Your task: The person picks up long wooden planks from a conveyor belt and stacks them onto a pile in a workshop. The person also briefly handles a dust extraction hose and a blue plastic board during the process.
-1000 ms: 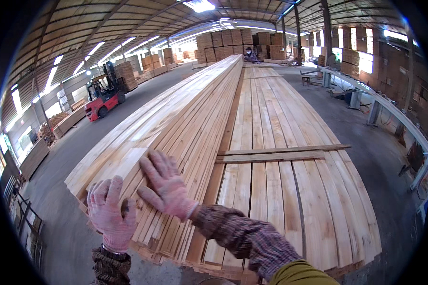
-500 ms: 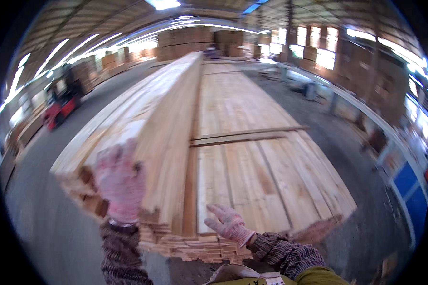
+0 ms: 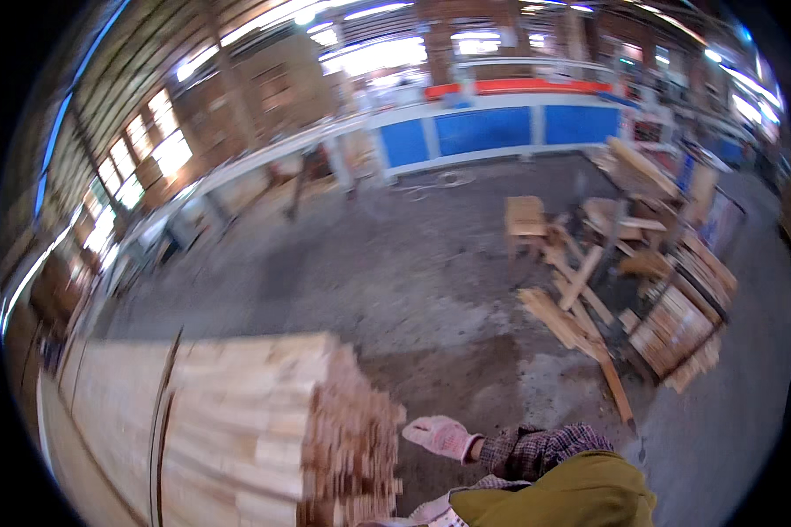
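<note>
My right hand point(image 3: 441, 436), in a pinkish-white knitted glove, hangs in the air just right of the ragged end of a stack of long pale boards point(image 3: 237, 422). Its fingers point left toward the board ends and look loosely stretched, though blurred, with nothing visible in them. A gap seems to lie between glove and stack, but contact is hard to judge. A checked cuff and an olive sleeve point(image 3: 558, 492) cover that arm. My left hand is out of view. Across the stack runs a thin dark crosswise strip point(image 3: 160, 439).
Broken boards point(image 3: 576, 307) and offcuts lie on the concrete floor to the right, around a small wooden stool point(image 3: 526, 218) and a slatted wooden crate point(image 3: 672, 329). A long machine with blue panels point(image 3: 483, 132) and a pale conveyor frame point(image 3: 264, 162) stretches along the back.
My view has swung right, so the stack now sits at the lower left. My left hand has left the picture. My right hand has come off the boards, beyond their ends.
</note>
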`<state>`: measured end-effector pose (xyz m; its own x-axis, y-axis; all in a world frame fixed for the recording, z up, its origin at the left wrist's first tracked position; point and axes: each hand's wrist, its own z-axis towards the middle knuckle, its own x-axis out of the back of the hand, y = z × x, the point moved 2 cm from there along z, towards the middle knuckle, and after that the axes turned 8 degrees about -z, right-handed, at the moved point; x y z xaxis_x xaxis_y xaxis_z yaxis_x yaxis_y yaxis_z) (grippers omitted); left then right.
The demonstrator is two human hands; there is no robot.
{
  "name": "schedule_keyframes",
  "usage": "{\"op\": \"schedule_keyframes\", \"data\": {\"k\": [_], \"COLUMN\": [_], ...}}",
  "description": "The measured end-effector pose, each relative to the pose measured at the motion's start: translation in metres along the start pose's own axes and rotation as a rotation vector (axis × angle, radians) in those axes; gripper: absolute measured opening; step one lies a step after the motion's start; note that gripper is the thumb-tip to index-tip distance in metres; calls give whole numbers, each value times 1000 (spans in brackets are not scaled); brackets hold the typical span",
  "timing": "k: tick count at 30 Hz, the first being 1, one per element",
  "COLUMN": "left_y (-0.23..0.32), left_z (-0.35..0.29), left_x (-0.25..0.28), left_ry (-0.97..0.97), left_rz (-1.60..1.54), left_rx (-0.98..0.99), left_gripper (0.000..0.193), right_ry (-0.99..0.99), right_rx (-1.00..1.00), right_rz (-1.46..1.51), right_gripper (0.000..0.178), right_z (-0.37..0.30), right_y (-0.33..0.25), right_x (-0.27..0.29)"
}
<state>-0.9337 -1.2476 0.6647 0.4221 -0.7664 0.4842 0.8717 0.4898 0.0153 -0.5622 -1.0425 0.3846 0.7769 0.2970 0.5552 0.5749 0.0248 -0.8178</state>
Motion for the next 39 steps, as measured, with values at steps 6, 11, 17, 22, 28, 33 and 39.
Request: {"op": "schedule_keyframes", "data": {"k": [6, 11, 17, 22, 28, 33, 39], "left_y": [211, 372, 507, 551, 648, 692, 761], "left_z": [-4, -31, -9, -35, -11, -7, 0], "left_x": [-148, -250, -251, -347, -401, -495, -518], "left_ry": [-775, -941, -1311, -1301, -1398, -1521, -1589], "left_rz": [-1082, -1071, -1036, -979, -713, -760, -781], "left_rx": [214, -538, -744, -758, -946, -1057, -1119], "left_gripper": [49, 51, 49, 49, 52, 57, 56], "right_ry": [50, 310, 418, 250, 232, 31, 23], "right_rx": [-356, -487, -452, -711, -539, -895, -1140], "right_rz": [268, 199, 24, 256, -343, -377, -368], "right_gripper": [51, 54, 34, 40, 55, 57, 45], "right_z": [2, -1, 24, 99, 170, 163, 139], "right_y": [55, 114, 186, 201, 327, 376, 465], "right_x": [69, 147, 197, 221, 223, 252, 228]}}
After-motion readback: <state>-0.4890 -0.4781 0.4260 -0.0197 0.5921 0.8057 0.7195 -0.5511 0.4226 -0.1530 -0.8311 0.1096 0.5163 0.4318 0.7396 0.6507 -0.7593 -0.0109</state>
